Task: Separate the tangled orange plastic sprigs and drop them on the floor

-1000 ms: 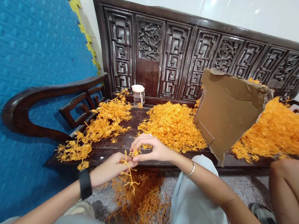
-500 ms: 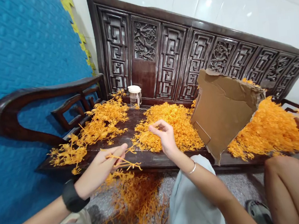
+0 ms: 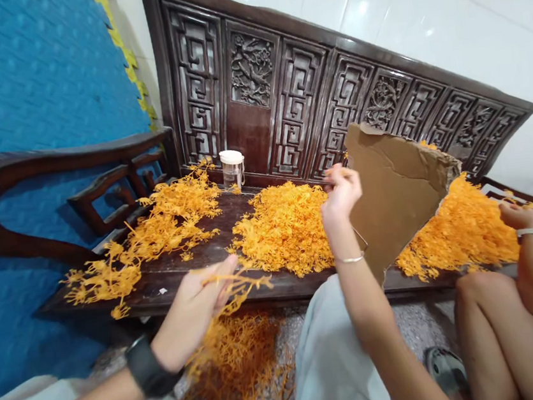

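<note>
My left hand (image 3: 205,294) is closed around a thin orange branching sprig (image 3: 247,284), whose prongs stick out to the right over the bench's front edge. Raised higher, my right hand (image 3: 343,194) has its fingers curled together beside the cardboard; what they hold, if anything, is too small to make out. Behind and below it spreads a pile of small orange spidery pieces (image 3: 284,230). Further left lies a looser heap of orange branched sprigs (image 3: 167,218). Many bare orange stems (image 3: 241,363) gather on the floor between my legs.
A torn cardboard sheet (image 3: 395,192) stands upright on the dark carved wooden bench (image 3: 251,131), parting my pile from another orange pile (image 3: 472,228). A co-worker's hand (image 3: 521,216) is over that one. A lidded clear cup (image 3: 233,171) stands against the backrest.
My right hand has moved right and up, away from the left hand, toward the cardboard. The left hand still grips orange sprig. The co-worker's hand has shifted left.
</note>
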The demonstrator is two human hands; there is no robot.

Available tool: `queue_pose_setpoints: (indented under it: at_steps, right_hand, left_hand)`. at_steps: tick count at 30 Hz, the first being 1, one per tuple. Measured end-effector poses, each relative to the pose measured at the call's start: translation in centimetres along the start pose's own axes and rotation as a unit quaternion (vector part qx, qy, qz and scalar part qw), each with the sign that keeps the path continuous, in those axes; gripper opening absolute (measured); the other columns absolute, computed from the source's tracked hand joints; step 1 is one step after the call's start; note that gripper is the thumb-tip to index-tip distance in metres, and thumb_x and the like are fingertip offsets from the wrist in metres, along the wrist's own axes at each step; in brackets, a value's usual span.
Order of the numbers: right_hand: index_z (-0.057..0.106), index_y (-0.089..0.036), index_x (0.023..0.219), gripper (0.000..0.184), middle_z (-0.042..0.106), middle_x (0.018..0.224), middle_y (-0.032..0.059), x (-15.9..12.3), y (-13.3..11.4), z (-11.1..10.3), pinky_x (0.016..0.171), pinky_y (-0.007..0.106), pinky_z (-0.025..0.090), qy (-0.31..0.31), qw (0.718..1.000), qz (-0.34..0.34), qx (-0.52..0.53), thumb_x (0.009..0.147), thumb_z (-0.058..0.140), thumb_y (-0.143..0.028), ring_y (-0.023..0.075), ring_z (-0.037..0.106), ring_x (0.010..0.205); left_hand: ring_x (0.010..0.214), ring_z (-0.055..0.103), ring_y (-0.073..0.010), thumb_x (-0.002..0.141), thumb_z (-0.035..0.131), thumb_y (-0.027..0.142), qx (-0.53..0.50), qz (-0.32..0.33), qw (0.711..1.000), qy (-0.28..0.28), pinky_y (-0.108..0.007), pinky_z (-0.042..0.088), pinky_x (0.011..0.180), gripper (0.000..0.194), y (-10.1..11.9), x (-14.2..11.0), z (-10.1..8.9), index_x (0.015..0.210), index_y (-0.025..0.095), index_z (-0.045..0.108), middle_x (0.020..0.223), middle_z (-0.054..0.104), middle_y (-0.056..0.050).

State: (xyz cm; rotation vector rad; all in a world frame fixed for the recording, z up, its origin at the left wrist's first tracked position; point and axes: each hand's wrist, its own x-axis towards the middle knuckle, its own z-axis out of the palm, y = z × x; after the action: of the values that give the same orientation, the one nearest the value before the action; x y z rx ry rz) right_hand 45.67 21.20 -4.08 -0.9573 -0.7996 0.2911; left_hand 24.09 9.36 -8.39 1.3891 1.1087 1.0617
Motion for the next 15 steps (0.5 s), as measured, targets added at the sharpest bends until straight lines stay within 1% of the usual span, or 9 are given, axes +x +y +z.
queue_pose_setpoints:
  at_steps: [1, 2, 4, 6, 8, 9, 13, 15]
  right_hand:
    - [0.052, -0.018, 0.078, 0.02, 0.058, 0.081, 0.0035, 2.0, 0.2, -0.4, 0.055, 0.022, 0.04, 0.021, 0.999, -0.03, -0.008, 0.077, 0.046, -0.037, 0.0098, 0.053, 0.066]
    - [0.054, -0.017, 0.081, 0.023, 0.058, 0.083, 0.0039, 3.9, 0.4, -0.7, 0.055, 0.022, 0.039, 0.012, 0.998, -0.056, -0.019, 0.075, 0.048, -0.038, 0.0105, 0.054, 0.069]
    - [0.057, -0.015, 0.079, 0.026, 0.06, 0.083, 0.0043, 6.7, 0.6, -1.2, 0.056, 0.022, 0.04, -0.055, 0.995, -0.073, -0.046, 0.071, 0.053, -0.039, 0.0117, 0.054, 0.071]
    - [0.059, -0.014, 0.075, 0.025, 0.062, 0.079, 0.0043, 8.1, 0.6, -1.2, 0.058, 0.023, 0.04, -0.136, 0.986, -0.065, -0.075, 0.066, 0.058, -0.037, 0.0125, 0.055, 0.071]
    - [0.06, -0.013, 0.072, 0.023, 0.062, 0.072, 0.0038, 8.2, 0.8, -0.9, 0.059, 0.024, 0.041, -0.198, 0.974, -0.043, -0.097, 0.063, 0.06, -0.035, 0.0124, 0.055, 0.068]
    - [0.06, -0.013, 0.07, 0.022, 0.062, 0.069, 0.0034, 8.0, 1.0, -0.7, 0.059, 0.024, 0.041, -0.217, 0.97, -0.029, -0.102, 0.062, 0.061, -0.033, 0.0121, 0.055, 0.065]
    - [0.057, -0.015, 0.075, 0.024, 0.062, 0.063, 0.0016, 7.1, 2.7, 0.0, 0.057, 0.024, 0.041, -0.238, 0.966, 0.02, -0.099, 0.058, 0.065, -0.031, 0.0115, 0.055, 0.059]
    - [0.057, -0.015, 0.075, 0.026, 0.062, 0.062, 0.0016, 6.8, 3.7, 0.2, 0.056, 0.024, 0.04, -0.268, 0.957, 0.027, -0.103, 0.057, 0.066, -0.031, 0.0126, 0.056, 0.06]
  left_hand:
    - [0.042, 0.014, -0.0082, 0.072, 0.043, 0.05, 0.028, -0.008, 0.999, -0.022, -0.024, 0.016, 0.04, 0.041, -0.3, -0.5, -0.2, 0.047, 0.023, 0.024, 0.045, 0.017, 0.009]
    - [0.042, 0.015, -0.0085, 0.072, 0.042, 0.05, 0.051, -0.014, 0.998, -0.045, -0.025, 0.017, 0.041, 0.041, -0.6, -1.0, -0.4, 0.047, 0.023, 0.024, 0.045, 0.018, 0.008]
    - [0.043, 0.016, -0.009, 0.072, 0.04, 0.051, 0.091, -0.024, 0.991, -0.093, -0.025, 0.018, 0.042, 0.041, -1.3, -1.5, -0.9, 0.048, 0.023, 0.024, 0.046, 0.019, 0.008]
    - [0.044, 0.018, -0.0094, 0.074, 0.039, 0.052, 0.126, -0.027, 0.984, -0.123, -0.026, 0.02, 0.044, 0.042, -2.0, -1.5, -1.4, 0.049, 0.022, 0.022, 0.047, 0.019, 0.008]
    - [0.045, 0.019, -0.0097, 0.074, 0.037, 0.053, 0.154, -0.031, 0.978, -0.135, -0.026, 0.021, 0.046, 0.043, -2.7, -0.9, -1.8, 0.049, 0.022, 0.021, 0.047, 0.019, 0.008]
    - [0.045, 0.02, -0.0098, 0.075, 0.037, 0.054, 0.165, -0.036, 0.976, -0.136, -0.026, 0.02, 0.046, 0.044, -3.0, -0.6, -2.0, 0.05, 0.022, 0.021, 0.047, 0.018, 0.008]
    - [0.044, 0.021, -0.0099, 0.074, 0.036, 0.057, 0.189, -0.049, 0.973, -0.124, -0.025, 0.021, 0.045, 0.044, -3.8, 0.4, -2.6, 0.05, 0.022, 0.024, 0.046, 0.02, 0.008]
    - [0.043, 0.022, -0.0098, 0.073, 0.037, 0.056, 0.194, -0.046, 0.973, -0.115, -0.025, 0.023, 0.046, 0.044, -3.7, 0.5, -2.7, 0.049, 0.022, 0.024, 0.045, 0.021, 0.008]
